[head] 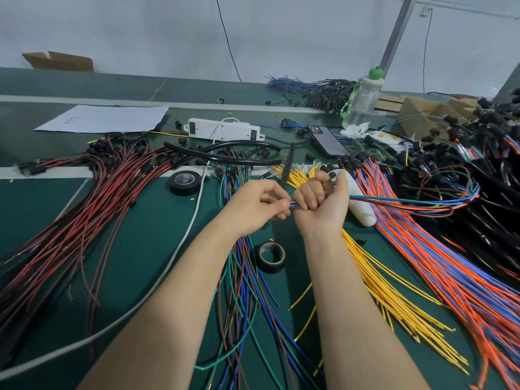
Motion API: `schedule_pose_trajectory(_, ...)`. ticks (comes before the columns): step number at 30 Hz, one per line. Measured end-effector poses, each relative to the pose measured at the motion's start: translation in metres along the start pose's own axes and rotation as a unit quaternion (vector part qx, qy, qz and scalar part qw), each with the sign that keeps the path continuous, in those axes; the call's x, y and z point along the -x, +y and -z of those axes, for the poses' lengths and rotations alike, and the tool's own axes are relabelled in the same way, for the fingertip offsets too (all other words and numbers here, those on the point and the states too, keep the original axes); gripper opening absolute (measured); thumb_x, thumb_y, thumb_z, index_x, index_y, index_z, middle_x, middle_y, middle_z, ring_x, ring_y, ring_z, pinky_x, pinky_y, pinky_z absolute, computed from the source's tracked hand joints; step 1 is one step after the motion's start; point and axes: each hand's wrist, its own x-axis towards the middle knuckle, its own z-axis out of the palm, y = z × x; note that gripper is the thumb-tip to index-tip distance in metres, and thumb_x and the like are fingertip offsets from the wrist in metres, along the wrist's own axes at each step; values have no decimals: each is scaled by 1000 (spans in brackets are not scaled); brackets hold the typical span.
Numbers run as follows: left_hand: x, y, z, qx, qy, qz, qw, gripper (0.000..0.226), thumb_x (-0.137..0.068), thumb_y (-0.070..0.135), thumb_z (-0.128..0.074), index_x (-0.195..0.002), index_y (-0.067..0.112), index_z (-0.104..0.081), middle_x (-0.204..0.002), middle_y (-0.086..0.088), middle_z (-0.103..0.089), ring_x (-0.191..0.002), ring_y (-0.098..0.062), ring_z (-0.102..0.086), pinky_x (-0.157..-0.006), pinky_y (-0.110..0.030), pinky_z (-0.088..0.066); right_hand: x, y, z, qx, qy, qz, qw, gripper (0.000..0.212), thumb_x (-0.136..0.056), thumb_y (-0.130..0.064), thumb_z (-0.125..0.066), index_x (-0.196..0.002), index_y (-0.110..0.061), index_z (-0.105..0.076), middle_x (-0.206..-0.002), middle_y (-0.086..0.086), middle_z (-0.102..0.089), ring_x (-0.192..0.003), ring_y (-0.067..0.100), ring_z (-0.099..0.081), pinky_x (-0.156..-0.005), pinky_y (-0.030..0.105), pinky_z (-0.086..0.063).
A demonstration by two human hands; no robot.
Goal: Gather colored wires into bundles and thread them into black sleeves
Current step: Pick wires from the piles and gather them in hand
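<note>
Mixed wire bundle (394, 202) was gripped in the right hand (320, 202), fingers curled round it. Its end was pinched by the left hand (259, 205). The rest was trailed toward the table's (146, 243) right edge.

Surface: green mat (135, 249) crossed by pale strips, spread out in front of me.
My left: red and brown wires (84, 209) fanned out, a white cable (180, 249) curving beside them.
Straight ahead: green, blue and brown wires (244, 291); a black tape roll (271, 257) just beside them; a second tape roll (185, 182) further back, near the black sleeves (288, 167).
My right: yellow wires (394, 302), with orange and blue wires (450, 277) alongside.
Far side: paper sheet (107, 118), white power strip (222, 130), phone (329, 143), upright clear bottle (363, 102).
</note>
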Motion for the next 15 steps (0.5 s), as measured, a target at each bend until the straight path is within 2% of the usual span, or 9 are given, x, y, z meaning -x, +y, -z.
schedule_pose_trajectory(3,1,-1,-1,17,-3,18,1000,13,-90,8,-61,-80,17,-64,-67,1,-71,-63,-6,-67,-63,-20,-53,0,-1,0,17,4,6,1000,56,-102,-45,-30,-62,-11,-48,-37,-7,-21,-29,7,-17,-31,17,-15)
schedule_pose_trajectory(7,6,-1,7,218,-62,82,970,12,-93,16,-56,-95,14,-68,-82,-5,-74,-74,-10,-69,-66,-19,-54,-1,-5,-2,-46,-8,-6,999,66,-102,-46,-27,-55,-10,-54,-37,-6,-22,-28,7,-19,-29,18,-16)
schedule_pose_trajectory(11,9,-3,9,316,-97,70,941,17,-83,20,-62,-96,16,-71,-90,-9,-73,-80,-13,-70,-69,-21,-55,2,-5,-2,-122,-6,-21,992,53,-102,-44,-29,-67,-9,-48,-38,-6,-23,-28,7,-19,-31,18,-16)
schedule_pose_trajectory(15,8,-3,4,342,-102,45,933,19,-77,23,-66,-93,16,-71,-80,-5,-71,-73,-10,-68,-68,-22,-55,3,-2,-5,-164,-14,-34,986,48,-102,-41,-31,-71,-8,-46,-39,-5,-23,-28,8,-19,-28,19,-19)
